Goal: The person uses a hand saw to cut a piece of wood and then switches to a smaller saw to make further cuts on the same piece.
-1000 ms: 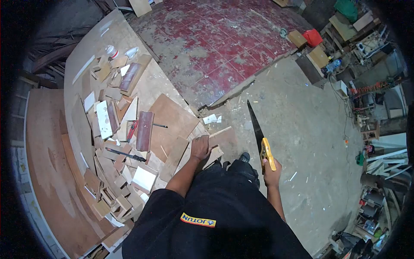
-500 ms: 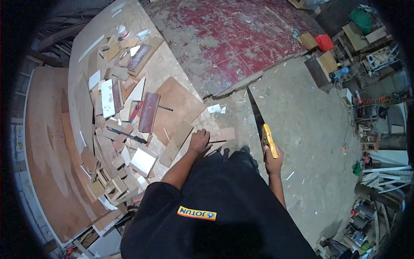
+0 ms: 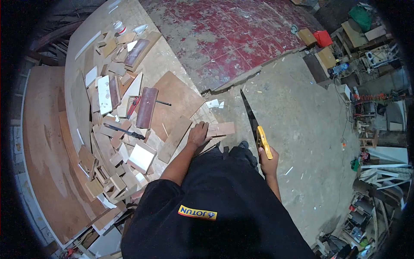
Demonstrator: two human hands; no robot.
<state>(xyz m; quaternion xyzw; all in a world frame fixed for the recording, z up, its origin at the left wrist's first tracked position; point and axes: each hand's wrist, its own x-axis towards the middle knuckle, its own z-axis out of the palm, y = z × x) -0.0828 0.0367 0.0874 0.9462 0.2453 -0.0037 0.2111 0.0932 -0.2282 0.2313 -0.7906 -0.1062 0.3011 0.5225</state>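
My left hand [image 3: 198, 133] is closed on a short reddish-brown piece of wood [image 3: 221, 129], pressing it at the worktable's edge. The wood's free end juts out to the right, past the table edge. In my right hand [image 3: 269, 161] is the yellow handle of a handsaw [image 3: 263, 143]. Its dark blade points away from me and slightly left, over the floor. The blade is to the right of the wood and apart from it. A longer plank [image 3: 174, 139] lies just left of my left hand.
Offcuts, a dark red moulded block [image 3: 147, 108], a black clamp bar [image 3: 123, 131] and a white jar [image 3: 119, 27] crowd the worktable [image 3: 172, 60]. A raised red tiled floor [image 3: 233, 47] lies ahead. Shelves and clutter line the right side; a broken step edge [image 3: 233, 85] crosses the floor.
My right hand and the handsaw have moved a little left, nearer the wood. My left hand keeps its hold on the piece. The view has shifted slightly.
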